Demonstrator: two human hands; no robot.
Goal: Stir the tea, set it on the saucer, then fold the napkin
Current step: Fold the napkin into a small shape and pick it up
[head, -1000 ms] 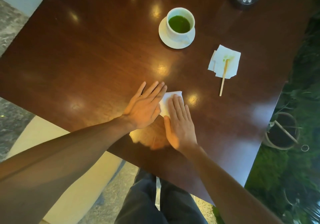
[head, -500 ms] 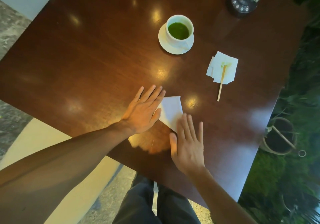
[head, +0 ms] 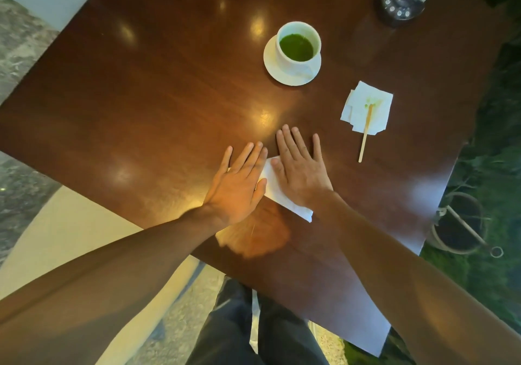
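Napkin (head: pixel 277 192) beneath both flat hands (head: pixel 270 178)

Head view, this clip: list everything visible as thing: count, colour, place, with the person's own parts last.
table: one, dark brown wood, fills the view
cup: one, white, holds green tea, on the saucer
saucer: one, white, far centre
stained napkin: one, white with a green mark, right of centre
stir stick: one, pale wood, tip on the stained napkin
folded napkin: one, white, near edge, under both hands
dark device: one, black, far right corner
planter: one, dark, on the floor right
left hand: flat on the folded napkin
right hand: flat on the folded napkin
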